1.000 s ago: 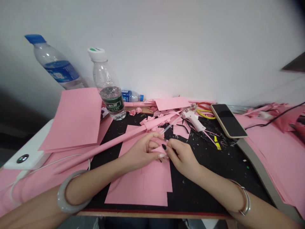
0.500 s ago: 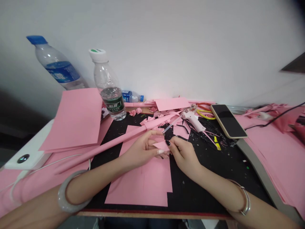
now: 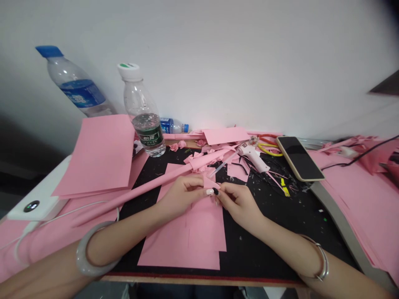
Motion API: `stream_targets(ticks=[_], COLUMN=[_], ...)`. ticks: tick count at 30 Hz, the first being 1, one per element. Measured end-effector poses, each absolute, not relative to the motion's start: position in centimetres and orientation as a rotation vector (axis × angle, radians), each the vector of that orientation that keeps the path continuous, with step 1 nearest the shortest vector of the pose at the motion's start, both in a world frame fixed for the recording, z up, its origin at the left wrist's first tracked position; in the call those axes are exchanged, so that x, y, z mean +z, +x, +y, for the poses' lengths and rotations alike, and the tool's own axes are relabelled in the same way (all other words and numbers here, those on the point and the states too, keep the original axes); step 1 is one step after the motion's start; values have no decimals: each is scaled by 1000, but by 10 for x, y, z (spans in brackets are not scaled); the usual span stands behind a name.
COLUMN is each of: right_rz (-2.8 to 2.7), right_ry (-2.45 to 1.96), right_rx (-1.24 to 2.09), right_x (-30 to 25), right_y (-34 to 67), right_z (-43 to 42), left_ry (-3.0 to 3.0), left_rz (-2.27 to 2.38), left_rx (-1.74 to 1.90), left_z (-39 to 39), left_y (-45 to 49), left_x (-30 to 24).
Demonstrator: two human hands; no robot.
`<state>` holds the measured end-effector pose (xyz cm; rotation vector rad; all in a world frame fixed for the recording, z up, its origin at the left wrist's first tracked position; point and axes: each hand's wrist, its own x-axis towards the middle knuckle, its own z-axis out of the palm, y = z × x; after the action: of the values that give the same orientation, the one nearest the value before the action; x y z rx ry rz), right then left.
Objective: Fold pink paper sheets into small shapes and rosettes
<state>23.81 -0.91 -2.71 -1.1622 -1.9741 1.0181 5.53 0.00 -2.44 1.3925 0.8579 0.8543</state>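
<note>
A small folded piece of pink paper (image 3: 210,182) is pinched between both hands above the middle of the table. My left hand (image 3: 183,194) grips it from the left, thumb on the near side. From the right, my right hand (image 3: 236,200) holds its lower edge, and the two thumb tips nearly meet. Below the hands lie flat pink sheets (image 3: 181,253) on a black mat. Just behind them, a long rolled pink paper tube (image 3: 140,193) crosses diagonally, and a white glue gun (image 3: 253,155) rests with its handle toward me.
A phone (image 3: 299,158) lies at the right, beside stacked pink sheets (image 3: 352,207). Upright bottle (image 3: 146,120) and pink sheets (image 3: 96,153) stand at the left, with a white device (image 3: 40,203). Yellow-handled scissors (image 3: 269,150) and paper scraps sit near the wall.
The small pink paper has been turned and now points upward between the fingers. Both thumbs have come together at its lower edge, and my left fingers have curled in.
</note>
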Motion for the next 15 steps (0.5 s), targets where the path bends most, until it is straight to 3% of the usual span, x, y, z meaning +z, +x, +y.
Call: stream_targets(ticks=[8,15], right_rz=[-1852,-2035], right_ry=[-1187,-919], right_rx=[865,601], right_x=[-27,-30], right_y=[241,242], right_z=[-6,-5], left_ry=[1132,1226], left_rz=[946,976], left_rx=[783,674], left_z=[-3,-5], left_y=[61,63], left_x=[-25,-23])
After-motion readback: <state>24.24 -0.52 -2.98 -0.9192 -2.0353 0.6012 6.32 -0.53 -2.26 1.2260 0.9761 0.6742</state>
